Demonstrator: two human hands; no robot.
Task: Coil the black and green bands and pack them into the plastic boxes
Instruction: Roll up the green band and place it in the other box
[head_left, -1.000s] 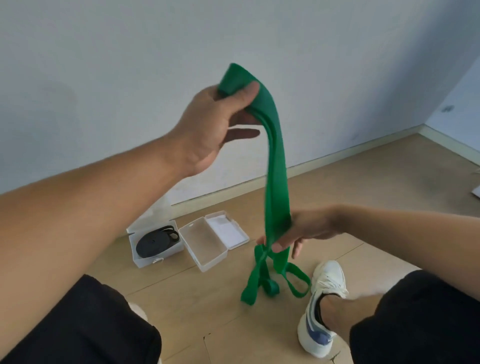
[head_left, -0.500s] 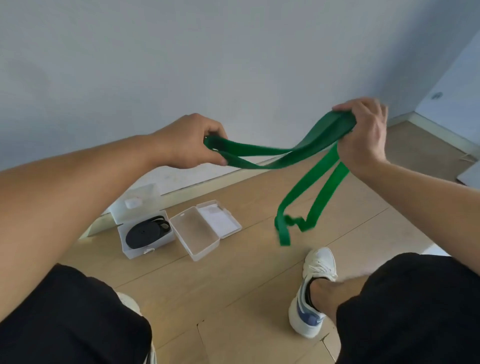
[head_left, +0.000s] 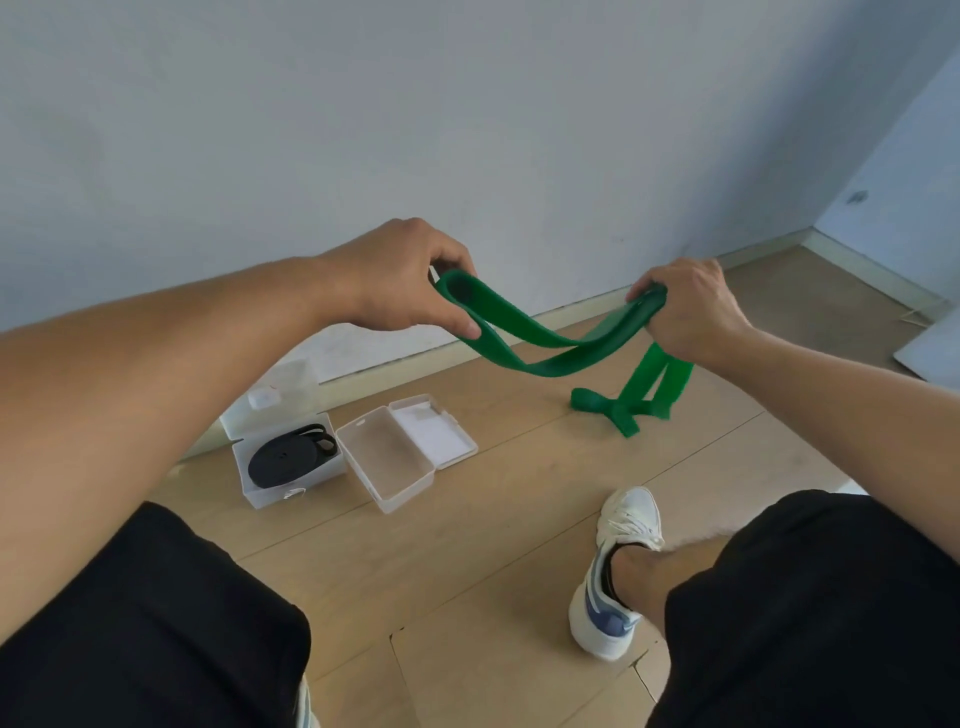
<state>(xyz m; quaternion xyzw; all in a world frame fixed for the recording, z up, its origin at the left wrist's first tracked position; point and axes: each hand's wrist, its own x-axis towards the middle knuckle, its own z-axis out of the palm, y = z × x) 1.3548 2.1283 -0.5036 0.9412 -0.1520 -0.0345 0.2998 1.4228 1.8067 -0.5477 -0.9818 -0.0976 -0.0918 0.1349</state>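
Far left, on the wood floor (head_left: 467, 561): a clear plastic box (head_left: 288, 467) with its lid standing open against the wall (head_left: 467, 130). The black band (head_left: 283, 458) lies coiled inside it, one loop end sticking out toward the right.

Just right of it, apart from it by a narrow gap: a second plastic box (head_left: 387, 460), lid folded flat to the far right, nothing in the tray.

Above the boxes, in the air: left hand (head_left: 408, 280), knuckles up, thumb and fingers pinching a folded loop at one end of the green band (head_left: 545, 345). The band sags in a doubled, shallow curve toward the right.

Right hand (head_left: 685, 306) closed around the band at about the same height as the left, the two hands well apart. Below the right hand the rest of the band hangs down; its tail lies bunched and crossed on the floor near the baseboard.

Near right: a white and blue sneaker (head_left: 615, 566) flat on the floor. Black shorts (head_left: 156, 623) cover both thighs along the near edge.
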